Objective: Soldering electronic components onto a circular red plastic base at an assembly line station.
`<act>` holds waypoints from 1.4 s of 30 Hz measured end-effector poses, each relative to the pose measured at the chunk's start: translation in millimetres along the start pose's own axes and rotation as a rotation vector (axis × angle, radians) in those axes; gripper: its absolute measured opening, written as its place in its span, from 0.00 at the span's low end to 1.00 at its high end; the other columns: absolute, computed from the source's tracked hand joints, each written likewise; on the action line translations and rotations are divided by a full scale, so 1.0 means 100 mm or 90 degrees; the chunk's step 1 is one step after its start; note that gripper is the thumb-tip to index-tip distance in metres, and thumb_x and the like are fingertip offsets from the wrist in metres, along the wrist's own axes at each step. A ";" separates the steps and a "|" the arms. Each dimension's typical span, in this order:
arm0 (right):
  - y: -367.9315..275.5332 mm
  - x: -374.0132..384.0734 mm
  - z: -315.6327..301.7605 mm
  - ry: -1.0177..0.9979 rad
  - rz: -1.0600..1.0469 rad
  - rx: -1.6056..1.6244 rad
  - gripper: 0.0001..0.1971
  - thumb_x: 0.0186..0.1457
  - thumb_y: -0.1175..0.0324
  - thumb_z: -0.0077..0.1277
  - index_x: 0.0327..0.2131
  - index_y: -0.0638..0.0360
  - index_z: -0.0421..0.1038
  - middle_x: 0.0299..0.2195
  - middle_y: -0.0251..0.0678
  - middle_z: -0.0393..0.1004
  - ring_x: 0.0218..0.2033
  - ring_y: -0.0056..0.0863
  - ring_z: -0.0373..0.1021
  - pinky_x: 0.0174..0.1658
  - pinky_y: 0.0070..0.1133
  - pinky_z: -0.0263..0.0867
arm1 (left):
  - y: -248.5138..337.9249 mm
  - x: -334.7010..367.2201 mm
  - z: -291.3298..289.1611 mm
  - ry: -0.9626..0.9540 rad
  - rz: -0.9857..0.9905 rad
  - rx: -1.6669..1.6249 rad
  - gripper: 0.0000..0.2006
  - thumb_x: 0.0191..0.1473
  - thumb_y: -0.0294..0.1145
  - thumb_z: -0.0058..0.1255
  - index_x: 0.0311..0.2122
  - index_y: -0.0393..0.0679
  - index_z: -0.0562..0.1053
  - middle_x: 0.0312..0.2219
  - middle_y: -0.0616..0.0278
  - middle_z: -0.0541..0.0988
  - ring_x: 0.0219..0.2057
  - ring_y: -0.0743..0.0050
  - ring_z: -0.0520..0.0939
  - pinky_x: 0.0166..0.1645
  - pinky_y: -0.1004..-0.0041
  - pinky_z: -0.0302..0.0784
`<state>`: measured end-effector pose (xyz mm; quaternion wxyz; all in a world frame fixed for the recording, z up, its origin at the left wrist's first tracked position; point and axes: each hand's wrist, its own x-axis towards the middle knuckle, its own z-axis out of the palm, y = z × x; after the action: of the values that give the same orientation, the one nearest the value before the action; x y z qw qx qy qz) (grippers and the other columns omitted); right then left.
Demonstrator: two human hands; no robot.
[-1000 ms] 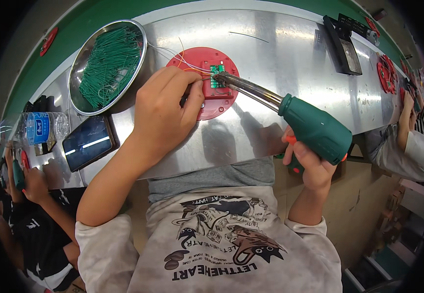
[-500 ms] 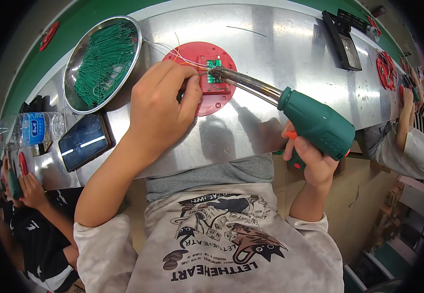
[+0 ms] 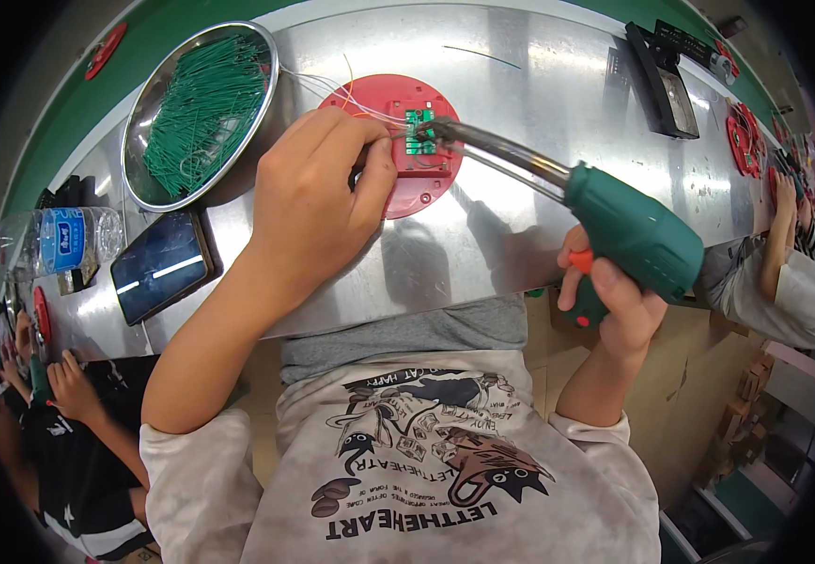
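Observation:
My left hand [image 3: 318, 202] is closed in a pinch at the left edge of a small green circuit board [image 3: 414, 148]. A thin dark wire runs from its fingertips to the board. The board sits on a round red plastic disc [image 3: 431, 193], and several thin white and orange wires lead off it to the upper left. In my right hand [image 3: 619, 296] is a green soldering gun [image 3: 637, 230] with an orange-red trigger. Its long metal barrel points left, and the dark tip is at the board's right side. Exact contact there cannot be made out.
At left stand a metal bowl [image 3: 271, 113] of cut green wires, a phone [image 3: 163, 268] and a plastic bottle [image 3: 74, 240]. A black stand [image 3: 666, 94] is at the far right of the metal table [image 3: 539, 103], near one loose wire [image 3: 482, 56]. Co-workers' hands show on both sides.
The soldering gun has shifted right, and its tip has moved from over the board toward the right edge. My left hand keeps its pinch beside the board. The whole view has shifted slightly.

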<state>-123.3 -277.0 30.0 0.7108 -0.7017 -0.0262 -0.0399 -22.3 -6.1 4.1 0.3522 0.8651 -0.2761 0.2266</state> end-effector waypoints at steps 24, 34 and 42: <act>0.10 -0.07 0.04 0.020 -0.033 -0.023 0.20 0.56 0.67 0.55 0.46 0.75 0.74 0.36 0.55 0.77 0.19 0.29 0.71 0.21 0.21 0.67 | 0.00 0.02 -0.01 0.004 0.027 0.001 0.05 0.48 0.22 0.58 0.33 0.37 0.78 0.26 0.55 0.78 0.27 0.54 0.79 0.32 0.63 0.75; 0.10 -0.10 0.05 -0.008 -0.032 -0.051 0.20 0.54 0.70 0.55 0.48 0.75 0.73 0.37 0.54 0.77 0.21 0.29 0.71 0.22 0.21 0.68 | 0.00 0.00 -0.02 0.004 0.036 0.011 0.06 0.46 0.21 0.59 0.33 0.38 0.79 0.26 0.56 0.77 0.26 0.58 0.79 0.31 0.64 0.74; 0.09 -0.09 -0.02 -0.041 -0.031 -0.061 0.20 0.54 0.75 0.54 0.50 0.75 0.72 0.39 0.51 0.78 0.28 0.31 0.74 0.23 0.22 0.70 | -0.01 0.00 -0.04 0.001 0.061 0.038 0.09 0.46 0.20 0.59 0.36 0.38 0.80 0.26 0.57 0.76 0.26 0.59 0.78 0.30 0.65 0.74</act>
<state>-131.1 -278.2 20.6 0.6741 -0.7349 -0.0645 -0.0359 -22.1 -2.4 5.8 0.3152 0.8608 -0.3099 0.2523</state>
